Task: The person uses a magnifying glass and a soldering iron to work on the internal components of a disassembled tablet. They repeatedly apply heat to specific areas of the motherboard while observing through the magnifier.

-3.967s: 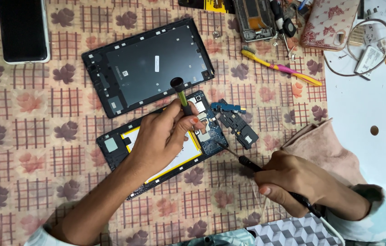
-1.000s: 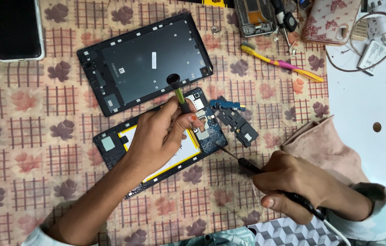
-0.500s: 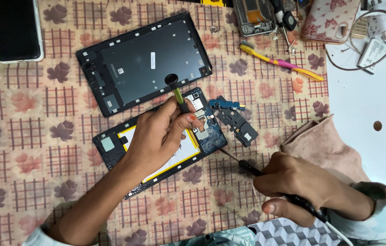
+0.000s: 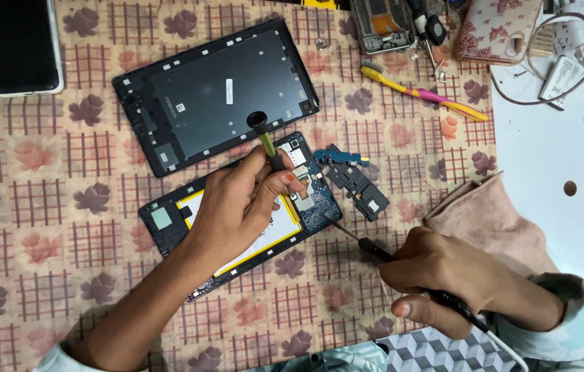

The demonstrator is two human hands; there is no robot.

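1. While the left hand (image 4: 240,207) lies over the opened tablet (image 4: 237,220), its fingers are curled tight round a slim screwdriver with a yellow-green shaft and black cap (image 4: 264,141), which stands nearly upright with its lower end down by the circuit board (image 4: 312,200).
2. The right hand (image 4: 443,275) sits at about four o'clock from the tablet, closed round a black soldering-type iron (image 4: 381,251); its thin metal tip points toward ten o'clock and reaches the tablet's right edge, just beside the board. A white cord (image 4: 505,344) runs off the iron's rear toward five o'clock.
3. The opened tablet lies tilted near the middle of the patterned cloth (image 4: 50,220), with its yellow-edged white battery (image 4: 264,234) partly hidden beneath the left hand.
4. At eleven o'clock from it lies the dark back cover (image 4: 202,89), inner side up, its lower corner close to the tablet.
5. At two o'clock from the tablet, just beside it, rest a small blue connector board (image 4: 340,157) and a black speaker module (image 4: 361,189), touching each other.
6. A yellow and pink toothbrush (image 4: 423,93) lies further out toward one o'clock.
7. A black phone (image 4: 22,45) lies screen up in the far ten o'clock corner.
8. A pink cloth (image 4: 485,220) is bunched at three o'clock, above the right wrist, at the edge of a white surface (image 4: 560,151).
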